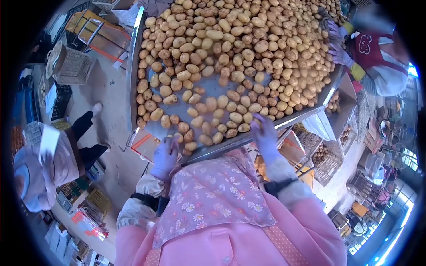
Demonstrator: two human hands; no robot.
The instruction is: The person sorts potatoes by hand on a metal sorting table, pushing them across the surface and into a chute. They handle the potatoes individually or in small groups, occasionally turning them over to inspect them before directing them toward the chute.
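Note:
Potatoes (215, 34) cover most of a metal sorting table (172, 107), heaped at the far side and thinner toward me. My left hand (164, 156), in a pale purple glove, is at the near left corner, right beside a few potatoes (183, 127); its fingers are partly hidden and blurred. At the near rim on the right, my right hand (265, 134) wears the same kind of glove. Its fingers are apart at the edge of the potatoes. Several potatoes between the hands look smeared by motion.
Across the table on the right, a person in a red apron (372, 46) has gloved hands on the heap. Another person (49, 162) is at the left. Crates of potatoes (326, 156) stand below the right rim; a wicker basket (73, 66) is at the left.

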